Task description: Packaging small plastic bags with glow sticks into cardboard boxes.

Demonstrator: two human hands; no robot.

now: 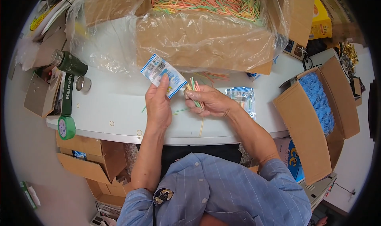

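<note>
My left hand [158,105] grips a small printed packet [162,70] with blue-and-white striped ends, thumb lying on its face. Close beside it, my right hand [210,100] is closed around a bundle of thin pastel sticks [193,84], green, pink and yellowish, their ends standing out above the fingers. The packet's lower corner comes near the bundle; I cannot tell whether they touch. Another striped packet [243,96], partly transparent, lies behind my right wrist. Loose sticks [212,76] are scattered on the white table [119,111], a few under my hands.
A large plastic-lined cardboard box [206,41] full of coloured sticks [206,2] stands at the back. A box [305,135] with blue crinkled packing is on the right. Left are a dark green bottle [69,63], metal cup [83,84] and green tape roll [66,127]. Rubber bands lie near the front edge.
</note>
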